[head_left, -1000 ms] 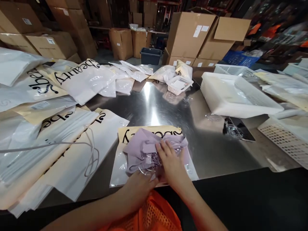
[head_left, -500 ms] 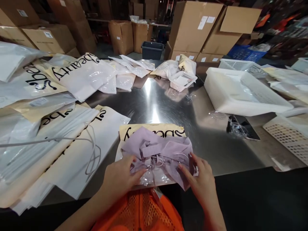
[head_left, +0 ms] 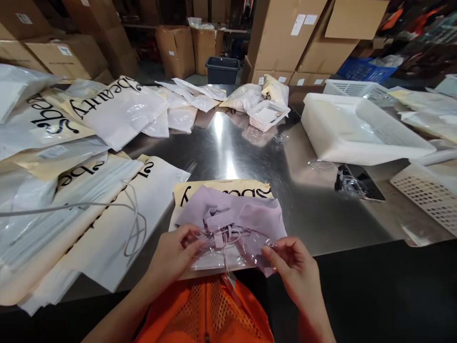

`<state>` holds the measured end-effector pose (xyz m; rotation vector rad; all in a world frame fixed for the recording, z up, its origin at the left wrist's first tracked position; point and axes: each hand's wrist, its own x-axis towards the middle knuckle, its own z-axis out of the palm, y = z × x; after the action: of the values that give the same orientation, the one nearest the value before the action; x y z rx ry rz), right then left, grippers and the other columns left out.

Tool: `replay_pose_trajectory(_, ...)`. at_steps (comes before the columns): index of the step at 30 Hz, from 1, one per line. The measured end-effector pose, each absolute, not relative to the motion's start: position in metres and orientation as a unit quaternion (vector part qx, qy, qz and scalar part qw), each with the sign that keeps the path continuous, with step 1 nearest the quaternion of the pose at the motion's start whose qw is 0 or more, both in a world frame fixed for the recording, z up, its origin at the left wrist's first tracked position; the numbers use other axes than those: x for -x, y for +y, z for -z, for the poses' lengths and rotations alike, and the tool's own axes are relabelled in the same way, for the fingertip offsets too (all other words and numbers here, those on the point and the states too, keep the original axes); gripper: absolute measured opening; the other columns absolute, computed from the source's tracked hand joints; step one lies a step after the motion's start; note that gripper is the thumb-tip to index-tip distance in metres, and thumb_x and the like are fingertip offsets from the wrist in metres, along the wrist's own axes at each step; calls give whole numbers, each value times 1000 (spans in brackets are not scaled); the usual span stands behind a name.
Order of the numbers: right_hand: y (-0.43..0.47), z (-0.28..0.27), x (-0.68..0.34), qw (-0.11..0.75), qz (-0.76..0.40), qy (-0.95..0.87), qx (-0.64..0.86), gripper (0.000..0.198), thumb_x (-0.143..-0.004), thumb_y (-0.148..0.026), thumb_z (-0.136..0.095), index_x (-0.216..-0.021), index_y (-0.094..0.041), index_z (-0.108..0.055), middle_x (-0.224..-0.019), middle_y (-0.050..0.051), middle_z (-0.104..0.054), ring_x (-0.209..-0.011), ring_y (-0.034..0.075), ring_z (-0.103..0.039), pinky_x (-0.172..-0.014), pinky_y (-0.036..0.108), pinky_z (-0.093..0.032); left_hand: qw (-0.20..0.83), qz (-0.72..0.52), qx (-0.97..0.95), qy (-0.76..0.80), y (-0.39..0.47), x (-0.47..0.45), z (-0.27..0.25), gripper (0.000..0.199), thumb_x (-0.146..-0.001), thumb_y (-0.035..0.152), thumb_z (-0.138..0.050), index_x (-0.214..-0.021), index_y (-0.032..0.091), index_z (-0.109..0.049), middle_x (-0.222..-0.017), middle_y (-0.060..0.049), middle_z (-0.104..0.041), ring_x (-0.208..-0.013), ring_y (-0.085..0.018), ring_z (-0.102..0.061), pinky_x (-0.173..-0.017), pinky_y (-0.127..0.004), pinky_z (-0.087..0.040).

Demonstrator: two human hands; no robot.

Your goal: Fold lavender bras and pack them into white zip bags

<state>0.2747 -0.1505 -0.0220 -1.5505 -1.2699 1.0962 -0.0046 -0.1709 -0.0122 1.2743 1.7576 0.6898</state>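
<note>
A lilac garment (head_left: 257, 212) lies bunched on a white and cream plastic bag (head_left: 221, 261) with black lettering, at the table's near edge. White cords and a pale tag are gathered at the garment's middle. Glossy clear plastic (head_left: 246, 240) shows over its lower part; I cannot tell whether it is a wrapper or a hanger. My left hand (head_left: 180, 250) pinches the left end of this clear plastic between thumb and fingers. Beside the garment's right edge, my right hand (head_left: 294, 264) pinches the plastic's other end, thumb against fingertips.
Lettered plastic bags (head_left: 117, 112) and a loose grey cord (head_left: 134, 209) cover the left side of the metal table (head_left: 303, 214). To the right are a white plastic tray (head_left: 360, 133), a phone (head_left: 366, 183) and a perforated basket (head_left: 428, 195). A small basket (head_left: 267, 116) stands farther back.
Both hands have closed from spread fingers into pinches on the clear plastic. My left hand has shifted slightly left and up. The garment's lower right corner has drawn up a little.
</note>
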Motion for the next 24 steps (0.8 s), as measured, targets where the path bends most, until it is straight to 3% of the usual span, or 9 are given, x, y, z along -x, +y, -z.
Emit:
replay_pose_trajectory(9, -153, 20, -262, 450, -204, -514, 701, 39, -71, -57, -75, -75, -20, -61, -66, 3, -69, -60, 18, -69, -56, 23, -53, 288, -289, -512, 756, -158, -7, -3, 24, -81, 41, -60, -66, 23, -58, -54, 6, -59, -53, -13, -56, -55, -24, -37)
replay_pose_trajectory(11, -152, 21, -264, 457, -193, -513, 700, 42, -72, -58, -74, -84, -20, -64, -69, 3, -70, -61, 20, -70, -56, 24, -53, 281, -289, -515, 757, -155, -5, -4, 24, -82, 41, -60, -65, 23, -57, -53, 6, -59, -53, -14, -56, -55, -24, -37)
replay_pose_trajectory(14, -150, 18, -266, 429, -217, -551, 682, 47, -77, -55, -71, -109, -20, -66, -80, 4, -74, -69, 20, -72, -60, 24, -56, 310, -287, -523, 740, -152, -2, -5, 15, -81, 39, -61, -79, 24, -65, -61, 6, -66, -57, -15, -61, -59, -25, -41)
replay_pose_trajectory(17, -147, 13, -265, 400, -266, -590, 649, 36, -83, -52, -65, -102, -22, -71, -92, 7, -75, -78, 21, -73, -69, 27, -58, 342, -289, -543, 710, -151, -2, -6, 20, -84, 36, -58, -98, 27, -68, -79, 4, -73, -68, -16, -66, -66, -27, -46)
replay_pose_trajectory(20, -145, 9, -261, 406, -335, -553, 646, 36, -86, -54, -60, -98, -21, -69, -92, 8, -74, -81, 22, -72, -68, 29, -59, 380, -307, -538, 687, -151, -6, -3, 20, -85, 38, -57, -94, 24, -68, -90, 0, -74, -75, -17, -68, -70, -28, -49)
replay_pose_trajectory(24, -144, 7, -257, 430, -412, -485, 640, 40, -80, -54, -68, -103, -22, -63, -87, 7, -72, -77, 22, -71, -64, 31, -60, 498, -356, -449, 650, -150, -9, 2, 33, -72, 47, -74, -87, 19, -65, -82, -3, -70, -70, -18, -65, -62, -27, -50)
